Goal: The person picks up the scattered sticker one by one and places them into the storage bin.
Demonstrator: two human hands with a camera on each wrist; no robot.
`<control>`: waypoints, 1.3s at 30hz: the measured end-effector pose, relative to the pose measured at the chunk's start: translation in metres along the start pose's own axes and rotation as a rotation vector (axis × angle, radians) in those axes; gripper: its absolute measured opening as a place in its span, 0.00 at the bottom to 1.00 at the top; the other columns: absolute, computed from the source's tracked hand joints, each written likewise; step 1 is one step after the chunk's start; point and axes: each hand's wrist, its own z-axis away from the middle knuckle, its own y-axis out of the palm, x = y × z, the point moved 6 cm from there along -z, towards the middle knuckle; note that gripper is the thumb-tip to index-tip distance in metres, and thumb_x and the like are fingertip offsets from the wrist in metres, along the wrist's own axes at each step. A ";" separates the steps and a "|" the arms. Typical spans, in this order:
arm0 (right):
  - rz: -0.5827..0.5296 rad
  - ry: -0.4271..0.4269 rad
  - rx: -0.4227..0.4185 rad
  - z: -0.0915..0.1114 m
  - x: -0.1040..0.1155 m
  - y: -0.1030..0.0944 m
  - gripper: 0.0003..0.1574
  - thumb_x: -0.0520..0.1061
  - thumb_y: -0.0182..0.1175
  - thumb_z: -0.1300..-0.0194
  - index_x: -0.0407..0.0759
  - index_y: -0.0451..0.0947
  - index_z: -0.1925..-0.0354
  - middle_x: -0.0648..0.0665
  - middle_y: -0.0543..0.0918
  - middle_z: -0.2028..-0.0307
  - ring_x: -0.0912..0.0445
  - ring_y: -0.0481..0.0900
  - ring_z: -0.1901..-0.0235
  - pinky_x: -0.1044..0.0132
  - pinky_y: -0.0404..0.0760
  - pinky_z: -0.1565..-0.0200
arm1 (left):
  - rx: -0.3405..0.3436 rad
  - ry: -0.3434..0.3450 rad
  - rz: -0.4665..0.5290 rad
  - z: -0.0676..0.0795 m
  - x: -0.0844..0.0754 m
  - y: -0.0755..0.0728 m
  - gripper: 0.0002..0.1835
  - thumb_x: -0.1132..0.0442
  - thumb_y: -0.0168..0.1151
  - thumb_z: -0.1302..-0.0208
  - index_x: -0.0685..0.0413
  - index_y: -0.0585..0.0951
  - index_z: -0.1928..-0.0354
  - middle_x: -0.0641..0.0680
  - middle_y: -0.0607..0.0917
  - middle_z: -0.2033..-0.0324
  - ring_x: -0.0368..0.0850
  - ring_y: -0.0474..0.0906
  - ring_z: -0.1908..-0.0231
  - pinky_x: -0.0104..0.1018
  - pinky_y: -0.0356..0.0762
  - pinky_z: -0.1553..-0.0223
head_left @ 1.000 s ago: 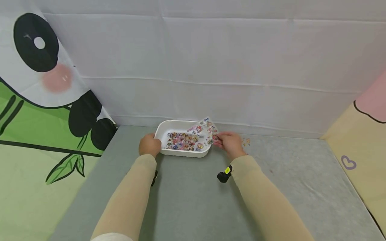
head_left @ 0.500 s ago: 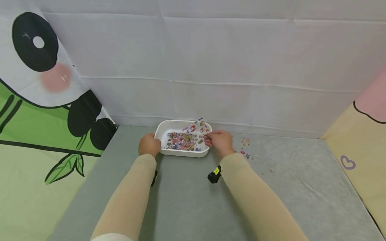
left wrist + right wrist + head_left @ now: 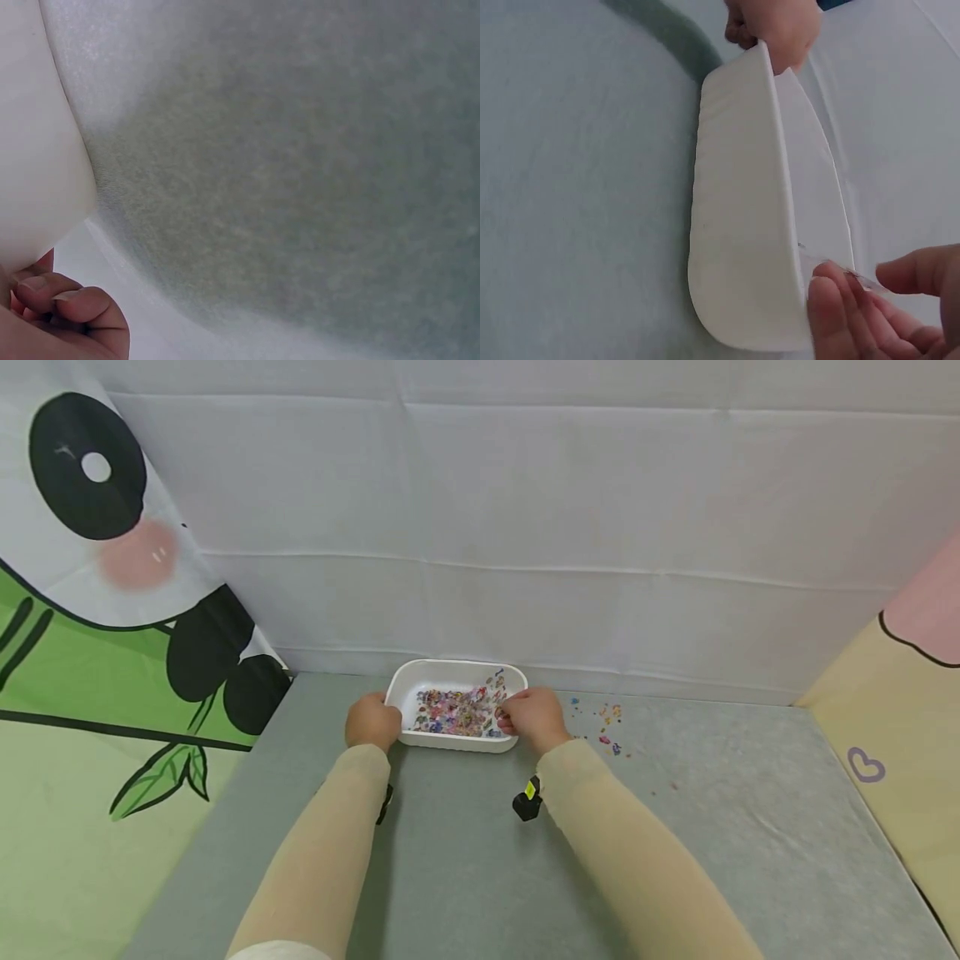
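Observation:
A white rectangular tray (image 3: 457, 742) stands on the grey table near the back wall. Many small colourful stickers (image 3: 446, 713) lie in it. My left hand (image 3: 372, 722) grips the tray's left end; its curled fingers show beside the white wall in the left wrist view. At the right end, my right hand (image 3: 536, 718) pinches a clear sticker sheet (image 3: 495, 687) printed with small figures, between thumb and fingers. The sheet reaches over the tray's inside, tilted. In the right wrist view the tray's outer wall (image 3: 742, 210) hides most of the sheet and the stickers.
Several loose coloured bits (image 3: 610, 714) lie on the grey table (image 3: 465, 860) to the right of the tray. Behind the tray rises a white cloth wall (image 3: 487, 527). Printed cloth panels stand at the left (image 3: 90, 677) and right (image 3: 892, 760).
My right hand has moved left with the sticker sheet, lowering it over the tray. More loose bits on the table have come into view. My left hand and the tray stay put.

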 end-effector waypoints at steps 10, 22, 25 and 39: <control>0.454 -0.054 -0.011 0.000 0.006 -0.017 0.09 0.43 0.61 0.32 0.38 0.83 0.66 0.45 0.85 0.75 0.54 0.81 0.75 0.63 0.75 0.70 | 0.007 0.005 0.004 0.001 -0.001 0.000 0.24 0.65 0.49 0.29 0.64 0.78 0.34 0.65 0.84 0.44 0.61 0.81 0.47 0.58 0.77 0.44; 0.462 -0.079 -0.050 -0.007 -0.005 -0.034 0.08 0.44 0.60 0.33 0.40 0.81 0.65 0.43 0.82 0.67 0.50 0.77 0.66 0.58 0.75 0.65 | 0.002 0.023 0.007 -0.001 -0.001 0.001 0.24 0.65 0.48 0.30 0.64 0.79 0.35 0.65 0.84 0.44 0.61 0.81 0.48 0.58 0.78 0.46; 0.467 -0.084 -0.052 -0.007 -0.007 -0.038 0.09 0.45 0.59 0.34 0.40 0.81 0.64 0.42 0.82 0.65 0.49 0.77 0.65 0.57 0.76 0.64 | 0.000 0.029 0.007 0.000 -0.001 0.000 0.24 0.65 0.48 0.30 0.64 0.79 0.35 0.65 0.85 0.45 0.61 0.81 0.48 0.58 0.78 0.47; 0.635 -0.244 -0.034 -0.012 -0.032 -0.059 0.07 0.45 0.58 0.32 0.41 0.77 0.64 0.44 0.80 0.70 0.50 0.76 0.70 0.58 0.73 0.67 | 0.014 0.048 0.002 0.000 -0.001 -0.001 0.25 0.66 0.47 0.30 0.66 0.78 0.35 0.67 0.84 0.44 0.63 0.81 0.48 0.60 0.78 0.46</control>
